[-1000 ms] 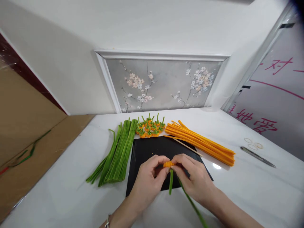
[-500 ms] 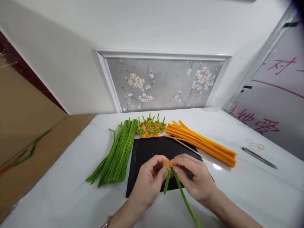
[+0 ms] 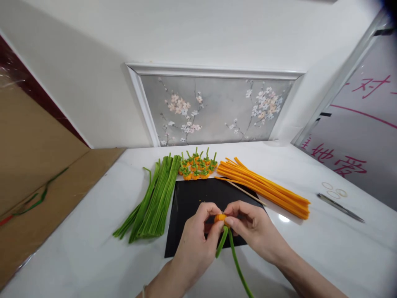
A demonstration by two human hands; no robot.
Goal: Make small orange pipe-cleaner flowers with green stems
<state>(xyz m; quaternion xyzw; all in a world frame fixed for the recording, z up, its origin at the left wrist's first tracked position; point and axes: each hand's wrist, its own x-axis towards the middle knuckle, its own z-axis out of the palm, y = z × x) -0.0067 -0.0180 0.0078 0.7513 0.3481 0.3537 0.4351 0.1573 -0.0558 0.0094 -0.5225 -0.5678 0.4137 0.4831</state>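
Observation:
Above a black mat (image 3: 189, 203), my left hand (image 3: 201, 236) pinches a small orange fuzzy piece (image 3: 221, 218) from the left. My right hand (image 3: 251, 227) has its thumb and fingers closed on the right side of the same piece. Two green fuzzy stem ends (image 3: 237, 260) hang from it toward me, one short and one long. The far side of the piece is hidden by my fingers. Beyond the mat stand several small orange pieces with green tops and stems (image 3: 195, 167).
Green stems (image 3: 158, 203) lie bundled left of the mat, orange stems (image 3: 263, 186) to its right. A thin wooden stick (image 3: 246, 193) crosses the mat's edge. Tweezers (image 3: 341, 207) and clear rings (image 3: 333, 189) lie far right. Cardboard (image 3: 62, 207) is at left.
The orange piece has turned between my fingers and shows more of its rounded side. The green ends have swung, and the long one hangs a little further left at its lower end.

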